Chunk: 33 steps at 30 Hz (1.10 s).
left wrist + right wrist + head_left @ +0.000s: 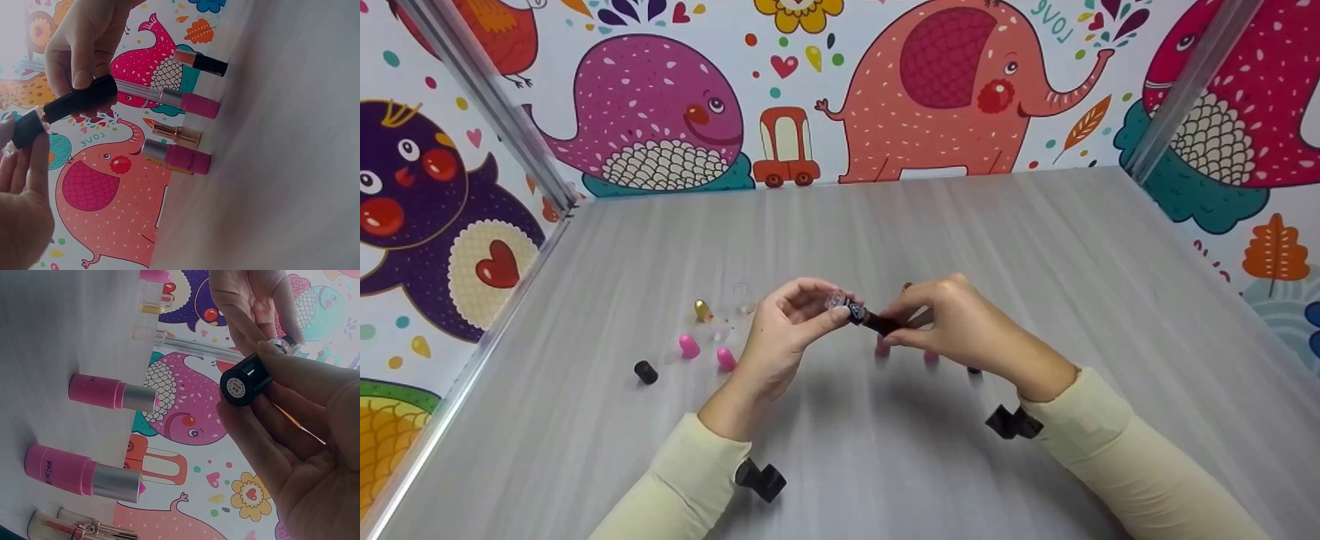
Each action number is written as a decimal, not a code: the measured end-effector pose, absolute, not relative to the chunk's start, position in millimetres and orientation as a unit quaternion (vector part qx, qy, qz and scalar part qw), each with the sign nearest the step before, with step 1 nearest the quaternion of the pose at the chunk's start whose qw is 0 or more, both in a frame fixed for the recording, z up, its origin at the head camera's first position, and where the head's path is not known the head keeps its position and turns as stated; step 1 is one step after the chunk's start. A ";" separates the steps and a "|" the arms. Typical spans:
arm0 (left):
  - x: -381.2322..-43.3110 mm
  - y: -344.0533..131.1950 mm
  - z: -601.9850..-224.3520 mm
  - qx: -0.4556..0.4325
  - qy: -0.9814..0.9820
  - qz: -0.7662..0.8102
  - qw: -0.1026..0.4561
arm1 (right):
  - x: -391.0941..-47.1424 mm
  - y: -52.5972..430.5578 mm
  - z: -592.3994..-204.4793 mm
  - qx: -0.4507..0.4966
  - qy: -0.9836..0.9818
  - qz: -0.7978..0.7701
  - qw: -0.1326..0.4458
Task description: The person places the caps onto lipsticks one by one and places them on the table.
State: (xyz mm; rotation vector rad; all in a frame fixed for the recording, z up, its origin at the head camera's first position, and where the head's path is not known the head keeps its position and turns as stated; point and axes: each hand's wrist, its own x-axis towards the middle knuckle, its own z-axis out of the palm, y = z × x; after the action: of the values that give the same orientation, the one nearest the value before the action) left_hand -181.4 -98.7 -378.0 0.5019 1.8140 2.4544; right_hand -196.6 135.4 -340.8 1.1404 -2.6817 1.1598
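Note:
Between both hands, above the table, is a black lipstick. My left hand pinches its capped end, which has a clear, faceted top, between thumb and fingers. My right hand grips the black base from the other side. A thin shiny band shows between cap and base in the left wrist view; whether they are fully joined I cannot tell. The base's underside, with a round label, faces the right wrist camera.
Beneath the right hand stand pink lipsticks with silver collars, a black one and gold ones. Left of the hands lie pink caps, a black cap, a gold cap and clear caps. A printed wall bounds the table's back.

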 end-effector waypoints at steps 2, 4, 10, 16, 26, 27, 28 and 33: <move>-181.4 -98.0 -379.0 0.166 0.587 0.792 0.027 | -196.5 135.2 -341.4 0.365 -0.855 0.370 0.004; -181.0 -97.5 -379.8 0.168 0.592 0.788 0.026 | -196.9 135.0 -342.1 0.367 -0.853 0.371 0.006; -179.3 -94.1 -382.3 0.168 0.596 0.784 0.034 | -197.3 134.5 -342.8 0.372 -0.846 0.381 0.001; -178.7 -90.3 -383.3 0.165 0.597 0.784 0.042 | -196.9 133.8 -342.9 0.371 -0.845 0.384 0.004; -176.6 -88.2 -381.8 0.169 0.605 0.777 0.043 | -193.6 132.3 -342.0 0.357 -0.842 0.405 -0.007; -176.7 -88.1 -382.0 0.169 0.606 0.776 0.042 | -193.7 132.1 -342.3 0.359 -0.842 0.403 -0.004; -176.8 -88.0 -382.2 0.170 0.607 0.775 0.040 | -193.6 131.8 -342.4 0.359 -0.842 0.403 -0.003; -177.8 -87.1 -384.5 0.169 0.610 0.773 0.032 | -192.6 130.9 -342.9 0.364 -0.840 0.402 0.004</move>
State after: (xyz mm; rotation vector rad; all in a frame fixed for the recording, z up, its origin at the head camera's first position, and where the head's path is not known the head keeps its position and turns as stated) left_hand -177.8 -87.1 -384.5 0.5197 1.8791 2.3808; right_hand -192.6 130.9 -342.9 1.1415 -2.6320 1.2611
